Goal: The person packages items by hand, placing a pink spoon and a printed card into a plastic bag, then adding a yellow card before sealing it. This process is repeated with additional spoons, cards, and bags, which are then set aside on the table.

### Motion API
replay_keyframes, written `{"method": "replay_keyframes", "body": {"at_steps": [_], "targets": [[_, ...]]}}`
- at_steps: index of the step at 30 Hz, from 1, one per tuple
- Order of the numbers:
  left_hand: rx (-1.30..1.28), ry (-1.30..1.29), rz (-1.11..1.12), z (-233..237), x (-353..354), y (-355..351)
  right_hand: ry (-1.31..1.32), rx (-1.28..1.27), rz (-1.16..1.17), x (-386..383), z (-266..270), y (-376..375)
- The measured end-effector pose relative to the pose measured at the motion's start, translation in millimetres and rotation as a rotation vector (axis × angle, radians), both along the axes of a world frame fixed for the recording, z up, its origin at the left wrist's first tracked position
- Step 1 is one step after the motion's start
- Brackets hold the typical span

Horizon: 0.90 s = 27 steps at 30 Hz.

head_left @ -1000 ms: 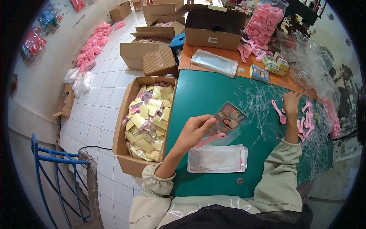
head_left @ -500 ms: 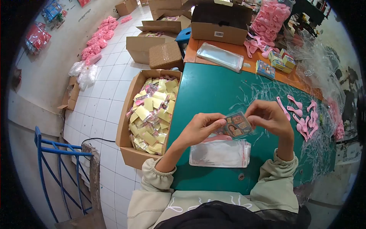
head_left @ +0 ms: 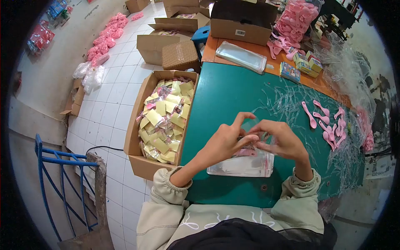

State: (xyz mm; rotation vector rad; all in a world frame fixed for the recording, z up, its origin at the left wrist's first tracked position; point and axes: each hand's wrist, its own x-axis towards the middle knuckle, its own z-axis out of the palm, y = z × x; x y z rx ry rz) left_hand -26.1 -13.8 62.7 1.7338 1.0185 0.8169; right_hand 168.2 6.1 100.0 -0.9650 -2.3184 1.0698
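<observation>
My left hand [head_left: 227,139] and my right hand [head_left: 281,137] meet over the green table, closed around a small clear plastic packet [head_left: 250,125]. Fingers cover most of it, including the printed card seen in it earlier. My left index finger is raised along its far edge, while the right fingers pinch its near right side. Just below my hands, a pink spoon [head_left: 246,152] shows in part, overlapping a stack of clear plastic bags [head_left: 233,167] in this view. The stack lies flat near the table's front edge.
Left of the green table [head_left: 233,87] stands a carton [head_left: 135,143] full of packets with yellow cards. Loose pink spoons [head_left: 329,131] and plastic strips [head_left: 283,98] lie to the right. Farther back are card stacks [head_left: 289,71], more clear bags [head_left: 241,57] and an open box [head_left: 241,25].
My hands have come closer together around the packet, and the right hand has moved left and slightly down. The printed card, plainly visible before, is now mostly covered by fingers.
</observation>
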Motion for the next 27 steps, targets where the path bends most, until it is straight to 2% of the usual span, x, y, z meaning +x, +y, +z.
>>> {"method": "replay_keyframes", "body": {"at_steps": [4,7,10,13,14,17,20,23,26,27], "targets": [[0.012,0.152,0.05,-5,-5,-6,-0.157,-0.013,0.022,-4,-14,-2],[0.049,0.291,0.004,-11,-26,-2,-0.038,-0.133,-0.098,-5,-17,-1],[-0.045,-0.033,-0.159,-36,-63,9,0.069,-0.225,-0.183,7,-22,8],[-0.17,-0.152,-0.074,-35,-75,6,0.116,-0.272,-0.262,7,-26,15],[-0.233,-0.248,-0.06,-36,-74,5,0.083,-0.24,-0.224,7,-28,18],[-0.344,-0.27,-0.039,-31,-72,6,-0.093,-0.278,-0.162,13,-28,23],[-0.415,-0.327,-0.044,-34,-68,5,0.067,-0.267,-0.193,12,-34,23],[-0.068,-0.042,0.243,-44,-59,-1,-0.123,-0.082,-0.387,-2,-17,13],[-0.402,-0.415,0.183,-55,-53,-17,0.037,0.13,-0.338,-18,-22,3],[-0.527,-0.49,0.157,-55,-52,-21,-0.001,0.142,-0.228,-21,-23,1]]}}
